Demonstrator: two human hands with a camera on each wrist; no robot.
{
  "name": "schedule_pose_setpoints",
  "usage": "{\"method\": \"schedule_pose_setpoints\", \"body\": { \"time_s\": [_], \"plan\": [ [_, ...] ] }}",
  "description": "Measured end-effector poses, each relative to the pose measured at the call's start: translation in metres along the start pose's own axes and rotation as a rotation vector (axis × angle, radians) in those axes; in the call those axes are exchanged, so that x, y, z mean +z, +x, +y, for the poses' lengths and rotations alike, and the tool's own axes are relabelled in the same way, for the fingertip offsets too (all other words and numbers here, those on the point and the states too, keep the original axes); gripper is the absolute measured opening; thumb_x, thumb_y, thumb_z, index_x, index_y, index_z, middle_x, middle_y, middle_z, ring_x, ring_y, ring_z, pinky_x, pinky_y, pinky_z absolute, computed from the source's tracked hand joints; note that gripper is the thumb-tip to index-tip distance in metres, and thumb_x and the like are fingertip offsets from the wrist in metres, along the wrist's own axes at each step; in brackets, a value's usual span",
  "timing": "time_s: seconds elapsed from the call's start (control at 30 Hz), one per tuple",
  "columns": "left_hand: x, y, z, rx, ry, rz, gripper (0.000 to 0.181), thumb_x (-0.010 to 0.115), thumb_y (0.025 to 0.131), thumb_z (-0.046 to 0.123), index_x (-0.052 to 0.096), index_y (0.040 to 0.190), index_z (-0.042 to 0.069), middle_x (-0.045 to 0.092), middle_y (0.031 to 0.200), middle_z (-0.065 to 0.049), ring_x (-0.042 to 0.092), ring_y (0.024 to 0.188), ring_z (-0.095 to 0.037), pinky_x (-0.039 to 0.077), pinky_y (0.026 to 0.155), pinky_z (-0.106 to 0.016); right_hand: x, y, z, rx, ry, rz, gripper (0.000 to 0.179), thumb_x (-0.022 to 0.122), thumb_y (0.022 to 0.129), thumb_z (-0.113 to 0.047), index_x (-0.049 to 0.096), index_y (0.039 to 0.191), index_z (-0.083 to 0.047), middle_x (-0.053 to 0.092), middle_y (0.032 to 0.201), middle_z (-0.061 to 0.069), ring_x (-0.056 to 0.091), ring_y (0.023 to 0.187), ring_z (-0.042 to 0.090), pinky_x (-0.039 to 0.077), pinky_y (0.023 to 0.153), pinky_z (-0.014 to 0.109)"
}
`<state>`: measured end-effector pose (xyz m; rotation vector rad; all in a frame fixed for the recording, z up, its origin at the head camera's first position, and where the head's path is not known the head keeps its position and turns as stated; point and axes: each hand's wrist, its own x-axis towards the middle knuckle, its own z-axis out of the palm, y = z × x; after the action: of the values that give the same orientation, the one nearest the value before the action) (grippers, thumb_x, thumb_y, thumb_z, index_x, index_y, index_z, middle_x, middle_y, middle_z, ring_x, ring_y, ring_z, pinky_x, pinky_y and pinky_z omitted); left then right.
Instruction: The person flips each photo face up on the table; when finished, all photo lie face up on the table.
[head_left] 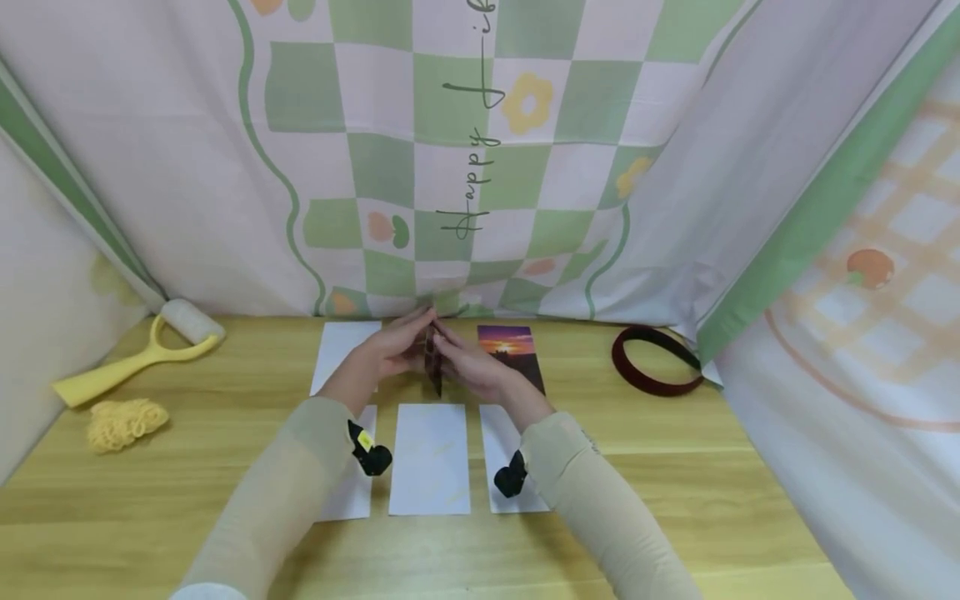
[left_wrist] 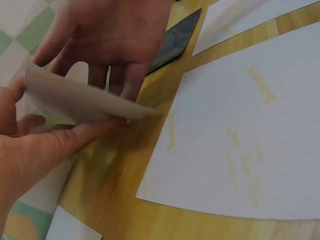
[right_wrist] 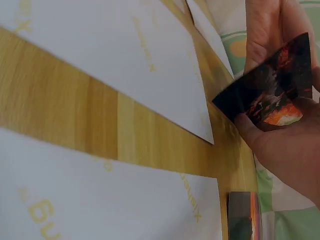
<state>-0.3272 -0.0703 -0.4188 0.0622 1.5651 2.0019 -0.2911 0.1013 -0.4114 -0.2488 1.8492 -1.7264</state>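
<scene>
Beige sleeves (head_left: pixel 273 492); fingers (left_wrist: pixel 133 80) hold dark picture card (right_wrist: pixel 270 85)

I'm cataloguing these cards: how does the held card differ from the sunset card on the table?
The held card is tilted up; the sunset card lies flat. The held card's picture is mostly dark with fiery orange; the sunset card shows a purple sky. Both have dark and orange areas.

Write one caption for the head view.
Left hand and right hand hold a card between them over a wooden table.
</scene>
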Motion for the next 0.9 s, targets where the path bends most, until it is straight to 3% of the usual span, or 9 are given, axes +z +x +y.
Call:
{"method": "schedule_pose_setpoints", "body": {
  "time_s": [0.1, 0.2, 0.3, 0.4, 0.47, 0.63, 0.73, 0.83, 0.9],
  "plan": [
    [-0.005, -0.001, -0.001, 0.025, -0.053, -0.012, 0.042, 0.035, 0.113, 0.033, 0.039, 0.155, 0.025, 0.046, 0.154, -0.011, 0.051, 0.135, -0.025, 0.055, 0.106, -0.04, 0.0, -0.001, 0.002, 0.007, -0.178, 0.003, 0.064, 0.038, 0.113, -0.035, 0.005, 0.168, -0.033, -0.002, 0.178, 0.003, 0.005, 0.165, 0.03, 0.015, 0.135, 0.054],
    [-0.008, -0.002, -0.001, 0.04, -0.068, -0.013, 0.023, 0.034, 0.114, 0.031, 0.05, 0.128, 0.024, 0.057, 0.126, -0.002, 0.059, 0.11, -0.016, 0.058, 0.083, -0.032, -0.001, -0.002, 0.003, 0.012, -0.331, 0.007, 0.069, 0.045, 0.111, -0.036, 0.006, 0.168, -0.034, 0.0, 0.178, 0.005, 0.005, 0.165, 0.032, 0.016, 0.134, 0.056],
    [-0.011, -0.005, 0.0, 0.061, -0.121, -0.04, 0.04, 0.029, 0.115, 0.025, 0.043, 0.152, 0.026, 0.052, 0.148, -0.013, 0.059, 0.13, -0.027, 0.057, 0.105, -0.039, -0.002, -0.002, 0.006, -0.013, -0.469, -0.004, 0.07, 0.049, 0.11, -0.032, 0.009, 0.168, -0.031, 0.005, 0.178, 0.011, 0.008, 0.164, 0.035, 0.02, 0.133, 0.057],
    [-0.014, -0.006, 0.0, 0.074, -0.126, -0.041, 0.055, 0.023, 0.115, 0.017, 0.013, 0.169, 0.02, 0.026, 0.17, -0.021, 0.035, 0.155, -0.037, 0.034, 0.129, -0.049, -0.004, -0.003, 0.008, -0.044, -0.63, 0.004, 0.069, 0.052, 0.109, -0.029, 0.015, 0.168, -0.031, 0.013, 0.175, 0.017, 0.017, 0.162, 0.038, 0.024, 0.131, 0.058],
    [-0.015, -0.005, -0.002, 0.072, -0.089, 0.001, 0.058, 0.023, 0.114, 0.013, 0.004, 0.169, 0.02, 0.021, 0.172, -0.023, 0.03, 0.157, -0.038, 0.027, 0.131, -0.052, -0.005, -0.003, 0.009, -0.059, -0.743, 0.021, 0.067, 0.053, 0.109, -0.03, 0.02, 0.167, -0.03, 0.017, 0.173, 0.02, 0.021, 0.16, 0.041, 0.027, 0.13, 0.059],
    [-0.016, -0.002, -0.009, 0.079, 0.205, 0.211, 0.06, 0.035, 0.111, 0.008, 0.014, 0.167, 0.015, 0.034, 0.167, -0.023, 0.054, 0.139, -0.038, 0.047, 0.118, -0.051, -0.006, -0.003, 0.01, -0.08, -0.967, 0.026, 0.064, 0.053, 0.108, -0.031, 0.027, 0.166, -0.023, 0.021, 0.172, 0.025, 0.021, 0.16, 0.045, 0.026, 0.13, 0.061],
    [-0.014, -0.003, -0.012, 0.147, 0.467, 0.368, 0.06, 0.047, 0.106, 0.006, 0.029, 0.164, 0.008, 0.045, 0.16, -0.025, 0.058, 0.136, -0.039, 0.052, 0.114, -0.048, -0.006, -0.003, 0.011, -0.076, -1.064, 0.024, 0.061, 0.052, 0.109, -0.031, 0.031, 0.165, -0.021, 0.026, 0.17, 0.024, 0.023, 0.159, 0.044, 0.024, 0.131, 0.06],
    [-0.011, -0.006, -0.013, 0.211, 0.727, 0.509, 0.057, 0.055, 0.099, 0.004, 0.043, 0.154, 0.002, 0.061, 0.142, -0.031, 0.061, 0.13, -0.041, 0.053, 0.11, -0.049, -0.005, -0.002, 0.012, -0.053, -1.162, 0.024, 0.06, 0.052, 0.109, -0.033, 0.032, 0.164, -0.023, 0.027, 0.171, 0.021, 0.024, 0.159, 0.043, 0.025, 0.131, 0.059],
    [-0.01, -0.008, -0.015, 0.239, 0.858, 0.551, 0.049, 0.058, 0.095, 0.004, 0.052, 0.144, -0.001, 0.067, 0.127, -0.031, 0.064, 0.121, -0.043, 0.054, 0.105, -0.051, -0.003, -0.002, 0.014, -0.036, -1.217, 0.027, 0.06, 0.052, 0.109, -0.035, 0.033, 0.164, -0.025, 0.028, 0.171, 0.019, 0.025, 0.159, 0.043, 0.026, 0.13, 0.058]
  ]
}}
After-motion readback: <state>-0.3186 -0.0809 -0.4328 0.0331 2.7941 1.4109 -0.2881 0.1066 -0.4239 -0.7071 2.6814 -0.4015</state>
